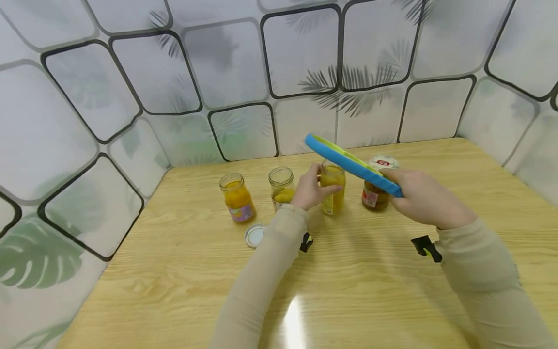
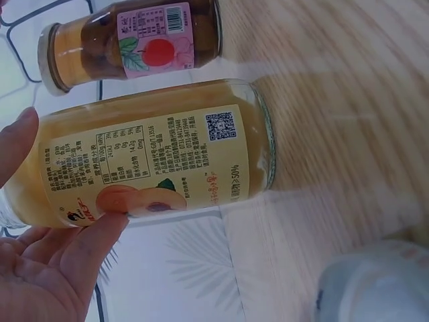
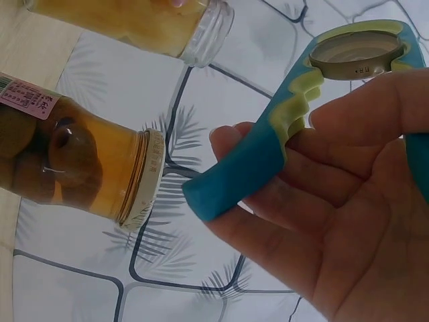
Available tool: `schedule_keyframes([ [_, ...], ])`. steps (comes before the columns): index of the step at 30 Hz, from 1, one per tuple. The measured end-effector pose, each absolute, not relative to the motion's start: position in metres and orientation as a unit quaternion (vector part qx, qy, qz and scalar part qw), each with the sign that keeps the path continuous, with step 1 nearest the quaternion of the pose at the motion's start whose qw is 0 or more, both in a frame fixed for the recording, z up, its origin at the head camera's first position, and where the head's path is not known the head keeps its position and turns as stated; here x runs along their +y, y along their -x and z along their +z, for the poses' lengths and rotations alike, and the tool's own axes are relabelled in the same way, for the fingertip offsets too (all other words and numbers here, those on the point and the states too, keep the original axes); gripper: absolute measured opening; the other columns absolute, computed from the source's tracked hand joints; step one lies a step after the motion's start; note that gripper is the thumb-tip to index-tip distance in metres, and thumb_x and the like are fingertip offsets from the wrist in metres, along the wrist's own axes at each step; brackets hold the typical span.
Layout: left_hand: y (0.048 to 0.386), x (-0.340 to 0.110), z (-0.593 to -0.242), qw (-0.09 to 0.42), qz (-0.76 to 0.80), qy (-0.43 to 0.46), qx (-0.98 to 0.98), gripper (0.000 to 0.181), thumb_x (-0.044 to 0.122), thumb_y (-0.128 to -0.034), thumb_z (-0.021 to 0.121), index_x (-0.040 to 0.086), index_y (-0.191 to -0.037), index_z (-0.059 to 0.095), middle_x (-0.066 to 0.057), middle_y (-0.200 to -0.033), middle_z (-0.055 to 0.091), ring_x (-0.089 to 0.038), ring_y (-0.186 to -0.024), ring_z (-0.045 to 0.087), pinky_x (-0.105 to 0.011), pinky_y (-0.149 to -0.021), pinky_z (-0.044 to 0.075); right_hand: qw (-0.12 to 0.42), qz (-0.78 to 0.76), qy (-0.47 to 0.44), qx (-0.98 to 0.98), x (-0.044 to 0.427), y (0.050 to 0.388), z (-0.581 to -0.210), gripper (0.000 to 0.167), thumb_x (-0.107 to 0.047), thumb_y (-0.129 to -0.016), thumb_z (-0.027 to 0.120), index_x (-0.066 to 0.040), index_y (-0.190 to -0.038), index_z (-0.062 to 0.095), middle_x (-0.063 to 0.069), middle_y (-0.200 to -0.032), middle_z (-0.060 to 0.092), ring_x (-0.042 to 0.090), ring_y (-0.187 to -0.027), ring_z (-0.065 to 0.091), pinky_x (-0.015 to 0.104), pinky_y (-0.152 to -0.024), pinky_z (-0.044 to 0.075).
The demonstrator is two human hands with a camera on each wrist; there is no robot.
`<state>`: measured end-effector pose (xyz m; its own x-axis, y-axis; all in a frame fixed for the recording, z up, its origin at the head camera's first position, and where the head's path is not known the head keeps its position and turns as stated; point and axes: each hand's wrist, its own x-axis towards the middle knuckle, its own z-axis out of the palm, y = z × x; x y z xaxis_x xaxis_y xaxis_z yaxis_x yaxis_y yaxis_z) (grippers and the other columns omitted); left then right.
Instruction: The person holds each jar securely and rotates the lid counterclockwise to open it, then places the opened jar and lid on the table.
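My left hand (image 1: 311, 186) holds a glass jar of yellow peaches (image 1: 333, 182), thumb across its front. In the left wrist view, fingers lie at both sides of the jar's label (image 2: 147, 168). The right wrist view shows this jar's mouth (image 3: 211, 30) without a lid. My right hand (image 1: 418, 196) grips a blue and green jar opener (image 1: 353, 165), raised and tilted over the jars. A metal lid (image 3: 358, 54) sits in the opener's ring. Just behind the right hand stands a lidded jar of dark fruit (image 1: 375, 196), its white lid (image 1: 383, 162) partly covered by the opener.
To the left stand an open jar of orange fruit (image 1: 238, 198) and another open jar (image 1: 281, 182), partly behind the left hand. A loose lid (image 1: 255, 235) lies on the wooden table (image 1: 183, 271) near the left forearm. A patterned wall (image 1: 235, 131) borders the table's back.
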<state>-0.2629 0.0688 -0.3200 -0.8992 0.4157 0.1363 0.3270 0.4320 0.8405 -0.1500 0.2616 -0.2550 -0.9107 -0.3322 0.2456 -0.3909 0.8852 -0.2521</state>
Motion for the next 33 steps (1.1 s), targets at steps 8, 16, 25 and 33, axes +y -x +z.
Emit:
schedule_keyframes([
  [8,0.267,0.060,-0.318,0.074,0.476,-0.237,0.843,0.054,0.023,-0.0782,0.068,0.009,-0.122,0.039,-0.007,-0.124,0.046,-0.026,-0.117,0.042,-0.033,-0.088,0.041,0.098,0.205,-0.206,-0.952,0.257,0.150,-0.258,0.030,0.008,-0.071,0.047,0.003,-0.100,0.056,0.005,-0.069,0.051,0.014,-0.054,0.040,0.029,-0.050,0.034],
  [16,0.248,0.037,-0.312,0.112,0.412,-0.275,0.862,0.071,0.027,-0.0813,0.065,0.007,-0.138,0.026,-0.008,-0.140,0.029,-0.022,-0.122,0.036,-0.031,-0.094,0.036,-0.038,0.468,-0.218,-0.856,0.258,0.141,-0.290,0.032,0.005,-0.079,0.050,0.011,-0.110,0.050,0.011,-0.086,0.059,0.009,-0.071,0.057,0.024,-0.062,0.045],
  [25,0.210,-0.018,-0.306,0.145,0.399,-0.334,0.841,0.051,0.024,-0.0874,0.056,0.001,-0.129,0.038,-0.012,-0.131,0.041,-0.025,-0.112,0.047,-0.036,-0.088,0.042,-0.115,0.858,-0.174,-0.469,0.193,0.105,-0.319,0.023,0.008,-0.089,0.029,-0.005,-0.109,0.031,0.014,-0.113,0.046,0.030,-0.107,0.050,0.044,-0.089,0.039],
  [33,0.194,-0.039,-0.312,0.151,0.366,-0.347,0.850,0.047,0.025,-0.0868,0.057,0.002,-0.125,0.045,-0.012,-0.124,0.048,-0.020,-0.103,0.053,-0.027,-0.080,0.046,-0.057,0.850,0.014,-0.523,0.142,0.084,-0.335,0.011,-0.009,-0.091,0.033,-0.011,-0.091,0.045,-0.001,-0.106,0.049,0.015,-0.101,0.043,0.030,-0.084,0.034],
])
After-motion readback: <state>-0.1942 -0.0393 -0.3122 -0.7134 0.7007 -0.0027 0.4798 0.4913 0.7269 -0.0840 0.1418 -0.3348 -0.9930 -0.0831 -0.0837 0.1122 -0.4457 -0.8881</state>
